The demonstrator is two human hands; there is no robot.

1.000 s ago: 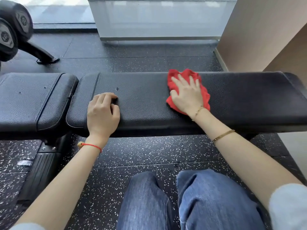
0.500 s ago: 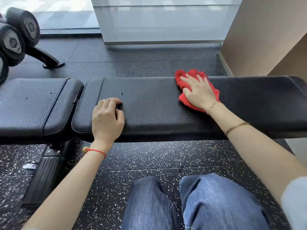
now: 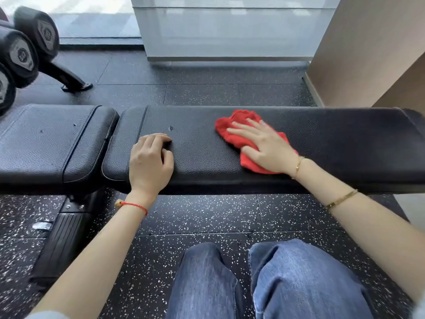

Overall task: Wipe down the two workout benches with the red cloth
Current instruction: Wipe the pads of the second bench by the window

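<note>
A black padded workout bench runs across the view, with a long pad [image 3: 345, 139] on the right and a shorter seat pad [image 3: 46, 139] on the left. The red cloth [image 3: 236, 122] lies crumpled on the middle of the long pad. My right hand [image 3: 264, 146] presses flat on the cloth, fingers straight and spread, pointing left. My left hand [image 3: 149, 160] rests on the long pad near its left end with the fingers curled under, holding nothing. Only this one bench shows.
Black dumbbells [image 3: 20, 54] on a rack stand at the far left behind the bench. A beige wall [image 3: 368, 54] rises at the right and a glass panel [image 3: 218, 31] behind. The bench's frame [image 3: 66, 233] reaches the speckled floor at the left. My knees in jeans [image 3: 276, 284] are below.
My right hand has slid the red cloth leftward and toward the pad's near edge, closer to my left hand. My left hand has stayed in place on the pad.
</note>
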